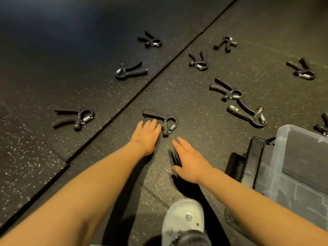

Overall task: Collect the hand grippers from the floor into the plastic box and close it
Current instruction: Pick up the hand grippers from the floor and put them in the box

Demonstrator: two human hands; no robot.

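just left of the plastic box (280,139), the right hand (190,161) stretches out with straight fingers over something black, and i cannot tell whether it grips it. further left of the box, the left hand (146,134) reaches down with fingers straight and together, their tips touching the nearest hand gripper (165,120) without closing round it. other hand grippers (130,71) lie scattered on the floor (177,86) beyond and far left of the box.

I'm in a gym: speckled black rubber mats (177,96) underfoot, hand grippers (160,120) strewn about them.
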